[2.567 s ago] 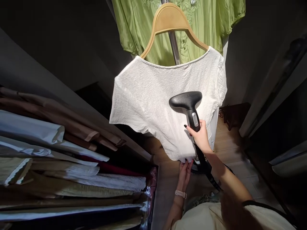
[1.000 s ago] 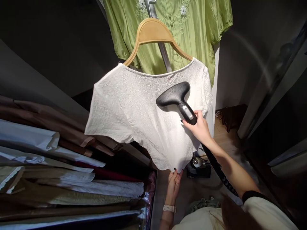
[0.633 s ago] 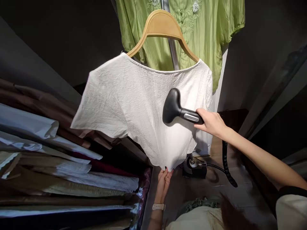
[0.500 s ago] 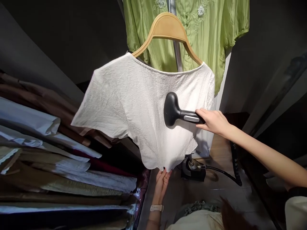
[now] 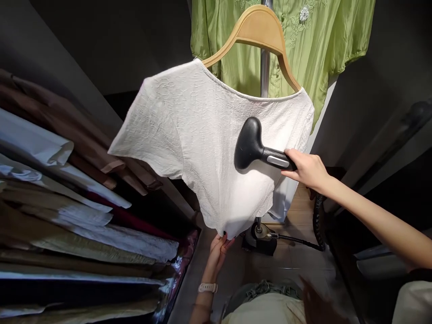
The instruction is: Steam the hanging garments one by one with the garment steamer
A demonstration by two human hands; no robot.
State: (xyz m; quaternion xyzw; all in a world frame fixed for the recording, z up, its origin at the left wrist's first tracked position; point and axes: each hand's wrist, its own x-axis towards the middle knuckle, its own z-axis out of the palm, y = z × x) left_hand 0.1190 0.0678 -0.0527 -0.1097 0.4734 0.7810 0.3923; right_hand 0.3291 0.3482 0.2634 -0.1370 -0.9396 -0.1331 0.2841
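Note:
A white short-sleeved blouse [image 5: 209, 135] with a crinkled texture hangs from a wooden hanger [image 5: 259, 31]. My right hand [image 5: 308, 170] is wrapped round the handle of a black garment steamer head [image 5: 249, 143]. The head lies against the middle of the blouse, or very close to it; its front face is hidden. Below, my left hand [image 5: 219, 252] pinches the blouse's bottom hem between its fingers, pulling the cloth down. A pale watch band [image 5: 208, 287] is on the left wrist.
Behind hangs a green blouse [image 5: 232, 76] beside a metal pole [image 5: 265, 72]. The steamer base [image 5: 259, 240] stands on the floor with its black hose [image 5: 300, 243] running right. Folded or hanging clothes [image 5: 77, 234] fill the left side.
My view has shifted, so the hanger sits higher and further right. The steamer head is tilted a little more on the blouse. Both hands keep their hold.

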